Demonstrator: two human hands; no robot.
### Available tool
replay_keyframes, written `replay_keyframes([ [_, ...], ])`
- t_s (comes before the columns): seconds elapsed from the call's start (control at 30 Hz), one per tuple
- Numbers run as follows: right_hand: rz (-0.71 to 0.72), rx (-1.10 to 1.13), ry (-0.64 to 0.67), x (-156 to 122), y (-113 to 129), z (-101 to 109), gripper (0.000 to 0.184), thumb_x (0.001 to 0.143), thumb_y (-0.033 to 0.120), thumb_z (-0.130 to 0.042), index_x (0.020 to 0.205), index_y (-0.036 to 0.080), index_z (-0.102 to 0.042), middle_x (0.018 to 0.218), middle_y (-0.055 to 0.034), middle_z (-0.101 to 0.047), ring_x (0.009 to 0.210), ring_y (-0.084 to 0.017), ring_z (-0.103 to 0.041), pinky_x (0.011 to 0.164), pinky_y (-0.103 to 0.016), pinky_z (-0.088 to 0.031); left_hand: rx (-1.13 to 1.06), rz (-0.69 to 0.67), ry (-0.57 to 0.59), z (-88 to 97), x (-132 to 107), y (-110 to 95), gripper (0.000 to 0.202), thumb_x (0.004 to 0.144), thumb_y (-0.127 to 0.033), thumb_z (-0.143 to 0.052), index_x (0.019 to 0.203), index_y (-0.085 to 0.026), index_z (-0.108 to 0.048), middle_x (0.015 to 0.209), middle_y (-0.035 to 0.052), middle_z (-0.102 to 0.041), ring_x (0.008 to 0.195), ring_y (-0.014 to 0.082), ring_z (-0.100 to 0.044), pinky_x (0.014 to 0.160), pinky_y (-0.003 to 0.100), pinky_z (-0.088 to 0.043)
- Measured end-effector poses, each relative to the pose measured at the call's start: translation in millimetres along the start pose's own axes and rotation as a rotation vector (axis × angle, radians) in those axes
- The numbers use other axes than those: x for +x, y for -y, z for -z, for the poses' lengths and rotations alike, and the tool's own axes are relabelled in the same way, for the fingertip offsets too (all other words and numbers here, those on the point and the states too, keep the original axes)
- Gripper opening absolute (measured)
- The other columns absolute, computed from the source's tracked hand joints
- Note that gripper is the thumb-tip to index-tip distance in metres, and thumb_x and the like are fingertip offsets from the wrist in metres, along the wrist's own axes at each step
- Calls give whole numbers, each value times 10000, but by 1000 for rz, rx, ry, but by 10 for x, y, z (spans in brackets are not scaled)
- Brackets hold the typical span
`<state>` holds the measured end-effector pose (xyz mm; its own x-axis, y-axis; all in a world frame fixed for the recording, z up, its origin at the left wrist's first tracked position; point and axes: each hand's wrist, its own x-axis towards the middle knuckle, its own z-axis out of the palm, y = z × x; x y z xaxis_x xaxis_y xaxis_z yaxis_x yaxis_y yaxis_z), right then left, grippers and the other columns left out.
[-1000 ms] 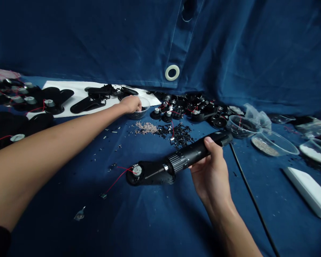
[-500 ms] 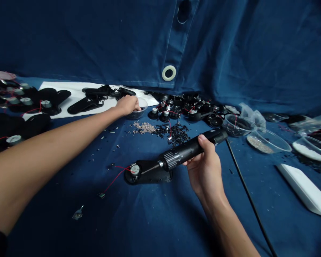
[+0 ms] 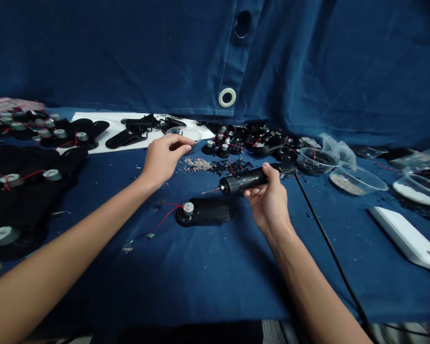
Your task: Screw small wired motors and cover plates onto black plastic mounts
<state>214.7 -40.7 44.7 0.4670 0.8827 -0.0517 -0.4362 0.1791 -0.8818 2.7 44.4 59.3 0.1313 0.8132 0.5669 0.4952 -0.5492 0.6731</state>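
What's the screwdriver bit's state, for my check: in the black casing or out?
Out: the right hand holds the electric screwdriver, its bit clear of the black casing.

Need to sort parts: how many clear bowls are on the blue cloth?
4: a bowl just past the left hand, a bowl of dark bits, a bowl of grey bits, and a bowl of white grains at far right. Another may sit dimly behind them.

The electric screwdriver (image 3: pixel 249 179) has a matt black plastic body and a thin, shiny metal bit (image 3: pixel 211 190). The black plastic housing (image 3: pixel 209 211) looks smooth and matt, the bowl (image 3: pixel 184 132) is clear, glossy plastic, the screws (image 3: pixel 198 164) are bright metal, and the dark blue cloth (image 3: pixel 200 286) looks soft and faintly sheened.
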Motion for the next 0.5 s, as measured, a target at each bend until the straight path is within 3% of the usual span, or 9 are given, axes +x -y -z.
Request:
replay_keyframes([
  [0.07,-12,9,-21,10,-16,6,280,737,418,-654,729,186,-499,517,55,-496,424,-74,-491,388,-168,-452,-108,39,-35,43,-265,-155,218,819,-256,-601,1003,-174,-684,897,36,-692,797,150,-615,730,257,-466],
  [0.23,8,12,-23,25,-56,19,278,750,435,-632,723,183,-518,555,28,-551,453,-79,-535,399,-156,-464,-222,99,11,22,-716,-376,140,835,-310,-618,841,-183,-677,814,11,-694,741,140,-627,690,240,-474],
  [0.5,46,10,-39,18,-111,9,291,743,438,-638,732,175,-514,550,25,-541,442,-85,-536,380,-158,-452,-317,54,81,33,-805,-413,117,853,-288,-615,837,-190,-677,796,-2,-694,761,131,-644,723,232,-478],
])
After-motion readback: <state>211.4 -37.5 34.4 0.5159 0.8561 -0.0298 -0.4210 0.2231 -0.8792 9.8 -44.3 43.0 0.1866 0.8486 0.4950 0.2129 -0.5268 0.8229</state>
